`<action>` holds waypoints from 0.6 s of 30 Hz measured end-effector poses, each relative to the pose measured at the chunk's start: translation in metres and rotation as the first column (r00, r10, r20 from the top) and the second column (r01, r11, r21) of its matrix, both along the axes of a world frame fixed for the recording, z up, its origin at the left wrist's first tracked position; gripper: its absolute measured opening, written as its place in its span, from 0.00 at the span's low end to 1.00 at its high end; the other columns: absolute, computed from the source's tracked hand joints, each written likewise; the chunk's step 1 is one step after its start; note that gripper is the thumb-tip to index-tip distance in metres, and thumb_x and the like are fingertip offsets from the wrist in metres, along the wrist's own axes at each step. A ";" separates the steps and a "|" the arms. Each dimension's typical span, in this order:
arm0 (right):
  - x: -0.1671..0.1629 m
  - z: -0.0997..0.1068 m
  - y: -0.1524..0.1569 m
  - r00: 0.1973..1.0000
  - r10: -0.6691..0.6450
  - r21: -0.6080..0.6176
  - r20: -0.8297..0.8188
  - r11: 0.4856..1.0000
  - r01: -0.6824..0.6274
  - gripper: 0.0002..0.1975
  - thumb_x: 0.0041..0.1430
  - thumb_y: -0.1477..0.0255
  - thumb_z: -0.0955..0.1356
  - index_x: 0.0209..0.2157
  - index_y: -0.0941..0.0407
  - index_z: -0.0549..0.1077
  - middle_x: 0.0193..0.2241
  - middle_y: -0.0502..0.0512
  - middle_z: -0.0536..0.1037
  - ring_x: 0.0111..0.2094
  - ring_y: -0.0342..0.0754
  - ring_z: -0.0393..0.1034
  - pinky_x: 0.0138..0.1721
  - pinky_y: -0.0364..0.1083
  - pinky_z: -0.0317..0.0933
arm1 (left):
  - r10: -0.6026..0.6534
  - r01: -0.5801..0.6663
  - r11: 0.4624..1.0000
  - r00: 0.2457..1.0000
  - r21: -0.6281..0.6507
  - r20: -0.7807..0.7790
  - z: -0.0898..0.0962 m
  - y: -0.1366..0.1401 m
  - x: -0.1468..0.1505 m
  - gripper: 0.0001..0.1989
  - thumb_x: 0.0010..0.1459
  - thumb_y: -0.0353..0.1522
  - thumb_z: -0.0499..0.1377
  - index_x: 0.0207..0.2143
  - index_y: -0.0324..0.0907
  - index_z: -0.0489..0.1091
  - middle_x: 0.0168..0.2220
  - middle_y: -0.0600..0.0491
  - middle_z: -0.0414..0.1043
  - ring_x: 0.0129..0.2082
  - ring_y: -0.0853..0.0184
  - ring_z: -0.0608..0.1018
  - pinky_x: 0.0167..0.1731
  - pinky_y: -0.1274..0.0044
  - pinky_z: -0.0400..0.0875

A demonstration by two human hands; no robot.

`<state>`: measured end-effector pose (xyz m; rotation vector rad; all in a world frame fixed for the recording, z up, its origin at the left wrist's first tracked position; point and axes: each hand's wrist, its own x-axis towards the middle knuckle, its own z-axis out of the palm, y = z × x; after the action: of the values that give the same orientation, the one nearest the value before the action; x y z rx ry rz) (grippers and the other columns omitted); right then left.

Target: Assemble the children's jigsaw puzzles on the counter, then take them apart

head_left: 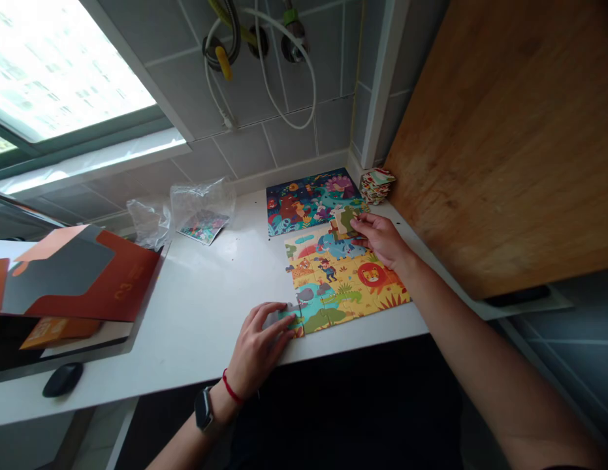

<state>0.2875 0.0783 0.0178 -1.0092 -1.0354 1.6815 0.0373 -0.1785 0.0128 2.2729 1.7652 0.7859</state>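
A yellow animal jigsaw puzzle (343, 277), partly joined, lies near the white tabletop's front edge. It shows a lion, a blue elephant and a crocodile. My right hand (382, 238) pinches a jigsaw piece (347, 220) with green and white on it, held above the puzzle's top edge. At the puzzle's lower left corner, my left hand (264, 336) rests with fingers spread over a turquoise piece (298, 322); its fingertips touch the piece. Behind the puzzle lies a dark blue animal picture (308, 199), partly overlapped by the held piece.
Stacked puzzle pieces (377, 185) stand in the back corner beside a wooden board (499, 143). Leftward lie a clear plastic bag (200, 196) with a picture card (204, 225), an orange box (88, 274) and a black mouse (63, 380). A white cable (311, 72) hangs on the wall.
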 end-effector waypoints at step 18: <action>0.000 -0.005 0.002 1.000 -0.002 -0.014 -0.002 1.000 0.002 0.21 0.40 0.63 0.83 0.31 0.55 0.75 0.30 0.49 0.77 0.29 0.42 0.74 0.24 0.38 0.72 | 0.093 -0.094 0.996 0.993 -0.006 -0.075 0.004 -0.005 0.005 0.13 0.66 0.33 0.61 0.52 0.51 0.77 0.53 0.46 0.72 0.53 0.56 0.73 0.52 0.61 0.71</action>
<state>0.2876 0.0798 0.0127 -1.0173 -1.0228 1.6901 0.0425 -0.1836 0.0163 2.2561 1.9161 0.7159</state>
